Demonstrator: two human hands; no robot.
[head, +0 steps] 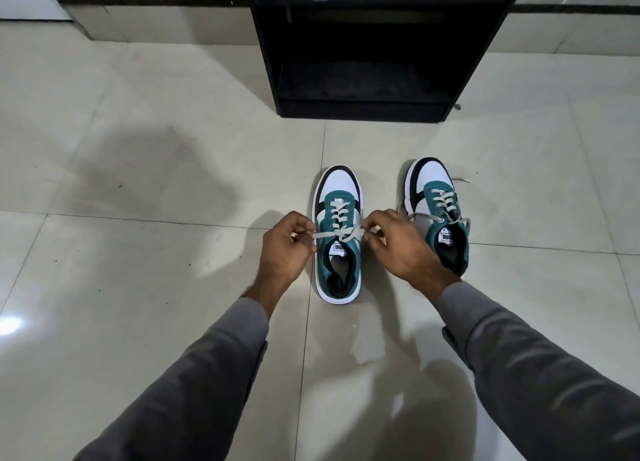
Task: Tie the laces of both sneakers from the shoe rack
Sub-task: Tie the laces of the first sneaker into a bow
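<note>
On the tiled floor before the shoe rack (360,90), I watch the left hand (287,249) and right hand (398,242), wrists bent down, fingers pinching opposite lace ends (341,233) of the left sneaker (337,239), where uneven pulling could loosen the crossing, while the right sneaker (438,211) sits untied just beside.

Two sneakers are sitting side by side on a tiled floor (138,183), toes pointing away. The left sneaker (338,239) is lying slightly nearer than the right sneaker (438,211). Beyond them, a shoe rack (363,45) is standing on the floor against the far wall. The left hand (287,249) is sitting left of the left sneaker; the right hand (401,246) is sitting between the two sneakers, each gripping a lace end (323,234) stretched across that sneaker's tongue.
</note>
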